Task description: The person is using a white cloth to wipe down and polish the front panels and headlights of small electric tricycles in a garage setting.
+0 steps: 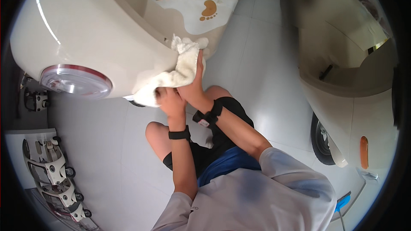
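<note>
A white towel [184, 70] lies crumpled along the lower edge of a cream-coloured small vehicle [107, 21], right by its floor opening. My left hand [171, 103] is closed on the towel's lower end, below the rounded body panel. My right hand [193, 87] holds the towel a little further right, one finger stretched up along it toward the floor edge; its other fingers are partly hidden by the cloth. The two hands touch at the wrist side. Each wrist wears a black strap.
A round lamp [77, 81] sits on the panel to the left. Inside the opening lies a white floor mat [188, 10] with a brown footprint. A second cream vehicle [342, 72] with a black wheel [322, 140] stands at right. A blue-headed brush [342, 202] is at lower right.
</note>
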A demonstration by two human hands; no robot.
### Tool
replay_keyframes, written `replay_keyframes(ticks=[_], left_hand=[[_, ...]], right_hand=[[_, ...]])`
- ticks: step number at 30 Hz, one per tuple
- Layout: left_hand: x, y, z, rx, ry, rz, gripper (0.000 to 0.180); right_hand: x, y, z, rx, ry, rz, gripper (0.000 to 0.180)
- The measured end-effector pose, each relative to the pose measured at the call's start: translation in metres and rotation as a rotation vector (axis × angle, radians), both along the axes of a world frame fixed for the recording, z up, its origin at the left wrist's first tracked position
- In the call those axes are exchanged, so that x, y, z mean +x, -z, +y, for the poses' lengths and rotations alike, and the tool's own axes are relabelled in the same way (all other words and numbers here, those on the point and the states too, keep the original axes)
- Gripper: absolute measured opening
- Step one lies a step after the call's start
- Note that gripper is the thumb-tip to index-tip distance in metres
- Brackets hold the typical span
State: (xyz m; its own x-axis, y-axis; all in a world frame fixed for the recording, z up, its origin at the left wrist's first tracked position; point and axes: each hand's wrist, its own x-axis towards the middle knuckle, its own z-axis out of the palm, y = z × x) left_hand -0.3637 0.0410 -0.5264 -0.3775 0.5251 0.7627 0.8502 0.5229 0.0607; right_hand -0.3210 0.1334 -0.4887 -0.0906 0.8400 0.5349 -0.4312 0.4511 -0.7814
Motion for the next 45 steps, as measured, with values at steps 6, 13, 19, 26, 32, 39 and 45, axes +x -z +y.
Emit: replay_keyframes(ticks=[6, 13, 19, 26, 32, 39, 45], left_hand=[[-0.006, -0.065, 0.008, 0.174, -0.018, 0.215, 0.073], [-0.006, 0.004, 0.011, 0.009, -0.012, 0.056, 0.076], [0.011, -0.031, 0.013, 0.079, 0.085, 0.041, 0.067], [0.012, -0.091, 0.013, 0.240, 0.137, 0.038, 0.056], [0.008, -0.003, 0.015, 0.064, 0.067, 0.105, 0.067], [0.008, -0.021, 0.012, 0.133, 0.102, 0.112, 0.055], [0.011, -0.024, 0.011, 0.093, 0.038, 0.129, 0.041]], right_hand=[[0.001, -0.037, -0.002, 0.007, -0.117, 0.123, 0.041], [-0.004, 0.032, 0.016, -0.014, -0.034, -0.032, 0.036], [0.010, -0.027, 0.006, 0.081, -0.078, -0.035, 0.045], [0.003, -0.036, 0.021, 0.181, -0.151, -0.013, 0.040], [0.013, 0.013, 0.022, 0.108, -0.146, -0.101, 0.042], [0.012, -0.047, 0.013, 0.065, -0.287, -0.006, 0.052], [0.013, -0.024, 0.012, -0.080, -0.397, 0.080, 0.047]])
